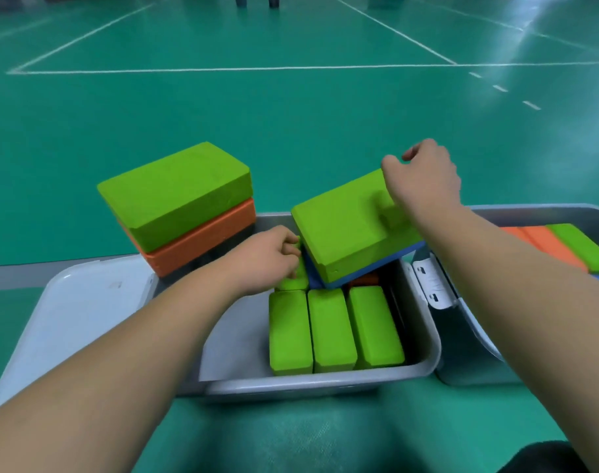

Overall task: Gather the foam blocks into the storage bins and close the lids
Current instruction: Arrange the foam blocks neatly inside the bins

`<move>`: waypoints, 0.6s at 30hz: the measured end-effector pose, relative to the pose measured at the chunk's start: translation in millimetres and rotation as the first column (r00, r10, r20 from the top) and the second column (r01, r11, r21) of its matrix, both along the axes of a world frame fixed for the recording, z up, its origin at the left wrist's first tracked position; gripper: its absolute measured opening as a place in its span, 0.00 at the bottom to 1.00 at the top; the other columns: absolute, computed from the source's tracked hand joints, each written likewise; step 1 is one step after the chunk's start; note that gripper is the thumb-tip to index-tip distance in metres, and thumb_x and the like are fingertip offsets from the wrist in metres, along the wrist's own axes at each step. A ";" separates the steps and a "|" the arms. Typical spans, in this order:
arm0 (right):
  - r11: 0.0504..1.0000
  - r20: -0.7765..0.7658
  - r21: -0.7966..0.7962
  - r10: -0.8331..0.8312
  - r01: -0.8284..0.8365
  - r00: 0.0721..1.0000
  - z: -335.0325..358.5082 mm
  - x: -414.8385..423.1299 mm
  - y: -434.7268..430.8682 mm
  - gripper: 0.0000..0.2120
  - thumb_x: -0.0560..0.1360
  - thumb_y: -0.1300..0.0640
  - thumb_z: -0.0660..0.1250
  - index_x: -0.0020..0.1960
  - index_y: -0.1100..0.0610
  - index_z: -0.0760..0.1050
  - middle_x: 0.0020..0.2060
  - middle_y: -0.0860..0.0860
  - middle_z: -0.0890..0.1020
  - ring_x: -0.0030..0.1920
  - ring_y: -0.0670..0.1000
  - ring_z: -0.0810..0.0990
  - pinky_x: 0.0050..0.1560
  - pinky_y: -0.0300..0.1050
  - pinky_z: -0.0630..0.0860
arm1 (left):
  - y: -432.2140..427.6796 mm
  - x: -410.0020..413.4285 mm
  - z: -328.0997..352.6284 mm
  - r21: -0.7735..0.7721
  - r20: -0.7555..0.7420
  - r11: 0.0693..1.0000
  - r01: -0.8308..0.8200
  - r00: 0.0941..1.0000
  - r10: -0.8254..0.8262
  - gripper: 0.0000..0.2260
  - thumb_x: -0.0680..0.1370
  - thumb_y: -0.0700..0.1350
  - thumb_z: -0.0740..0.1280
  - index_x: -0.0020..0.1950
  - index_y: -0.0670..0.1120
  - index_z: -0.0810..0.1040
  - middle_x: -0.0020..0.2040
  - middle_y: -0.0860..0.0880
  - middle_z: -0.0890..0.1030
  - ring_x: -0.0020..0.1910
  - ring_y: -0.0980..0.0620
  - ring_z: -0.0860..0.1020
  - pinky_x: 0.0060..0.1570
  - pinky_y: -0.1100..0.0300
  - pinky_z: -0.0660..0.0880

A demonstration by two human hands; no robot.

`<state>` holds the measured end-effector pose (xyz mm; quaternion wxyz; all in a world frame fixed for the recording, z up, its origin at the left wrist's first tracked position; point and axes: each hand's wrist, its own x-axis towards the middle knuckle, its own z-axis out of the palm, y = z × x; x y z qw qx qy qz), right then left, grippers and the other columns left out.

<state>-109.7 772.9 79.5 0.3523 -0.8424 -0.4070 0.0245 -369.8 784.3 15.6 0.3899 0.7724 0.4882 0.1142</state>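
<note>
Head-camera view over a grey storage bin (308, 380). The person's right hand (424, 179) is pinching the far corner of a green foam block (342, 230), which is lying on a blue block (369, 272), probably so both go in together. Its long axis is running from near-left to far-right, with the far end tilting up over the bin. The left hand (270, 257) is curling against an upright green block (293, 279); whether it is gripping is unclear.

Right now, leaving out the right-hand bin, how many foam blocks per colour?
green blocks: 6
orange blocks: 2
blue blocks: 1
Total: 9
</note>
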 end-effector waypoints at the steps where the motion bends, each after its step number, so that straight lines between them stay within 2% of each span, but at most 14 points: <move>1: 0.999 0.026 0.018 0.050 -0.050 0.998 2.9 -9.9 4.2 0.24 0.71 0.40 0.62 0.60 0.54 0.77 0.59 0.56 0.80 0.61 0.62 0.78 0.65 0.58 0.73 | 1.2 -5.3 4.7 0.036 0.020 0.999 -0.011 1.000 0.010 0.15 0.79 0.37 0.64 0.66 0.46 0.74 0.56 0.51 0.83 0.46 0.51 0.86 0.56 0.48 0.82; 4: 0.971 0.023 0.086 0.223 -0.225 0.974 6.3 -43.5 18.6 0.23 0.72 0.42 0.63 0.61 0.55 0.77 0.61 0.55 0.80 0.64 0.59 0.77 0.67 0.55 0.72 | 3.5 -25.9 25.2 0.107 0.133 0.991 -0.079 0.989 0.064 0.13 0.80 0.36 0.64 0.62 0.46 0.77 0.55 0.50 0.84 0.45 0.49 0.86 0.53 0.51 0.82; 6: 0.942 0.000 0.084 0.325 -0.324 0.946 3.9 -68.8 27.6 0.20 0.75 0.46 0.65 0.61 0.56 0.77 0.61 0.54 0.81 0.64 0.57 0.77 0.66 0.51 0.72 | 4.5 -43.6 40.4 0.161 0.195 0.973 -0.166 0.972 0.134 0.12 0.79 0.37 0.63 0.60 0.48 0.78 0.52 0.54 0.85 0.42 0.53 0.86 0.49 0.56 0.81; 9: 0.902 -0.032 0.048 0.431 -0.429 0.902 0.0 -107.9 38.6 0.18 0.77 0.49 0.66 0.63 0.57 0.77 0.62 0.54 0.81 0.65 0.55 0.78 0.65 0.47 0.71 | 8.3 -77.0 61.2 0.370 0.222 0.858 -0.357 0.930 0.291 0.10 0.78 0.41 0.65 0.56 0.52 0.79 0.48 0.58 0.86 0.42 0.60 0.81 0.47 0.63 0.75; 12: 0.870 -0.077 0.018 0.493 -0.494 0.866 -6.4 -141.5 49.6 0.20 0.77 0.50 0.67 0.66 0.57 0.76 0.65 0.54 0.81 0.66 0.54 0.77 0.65 0.46 0.70 | 13.6 -117.2 70.4 0.547 0.190 0.714 -0.438 0.895 0.403 0.12 0.76 0.43 0.66 0.58 0.52 0.79 0.53 0.55 0.82 0.46 0.54 0.77 0.53 0.57 0.74; 14: 0.851 -0.134 -0.006 0.519 -0.525 0.844 -10.6 -161.4 56.7 0.24 0.77 0.49 0.67 0.70 0.57 0.74 0.67 0.54 0.79 0.67 0.54 0.77 0.66 0.46 0.71 | 19.2 -141.8 65.4 0.623 0.095 0.640 -0.449 0.856 0.508 0.18 0.75 0.47 0.69 0.65 0.49 0.76 0.60 0.47 0.77 0.57 0.45 0.75 0.62 0.50 0.73; 16: 0.834 -0.200 -0.044 0.532 -0.550 0.823 -14.9 -177.0 62.4 0.30 0.77 0.48 0.66 0.76 0.57 0.69 0.72 0.56 0.75 0.71 0.55 0.75 0.69 0.47 0.71 | 23.3 -159.8 55.2 0.567 0.017 0.625 -0.537 0.766 0.643 0.30 0.74 0.55 0.72 0.71 0.44 0.70 0.65 0.41 0.72 0.64 0.38 0.72 0.68 0.46 0.70; 18: 0.826 -0.259 -0.081 0.523 -0.557 0.812 -19.7 -188.4 68.0 0.35 0.77 0.46 0.66 0.81 0.57 0.62 0.77 0.57 0.69 0.76 0.56 0.69 0.73 0.47 0.66 | 23.5 -172.1 44.2 0.380 -0.018 0.655 -0.654 0.702 0.712 0.40 0.71 0.63 0.75 0.72 0.40 0.65 0.67 0.39 0.70 0.66 0.36 0.72 0.66 0.44 0.72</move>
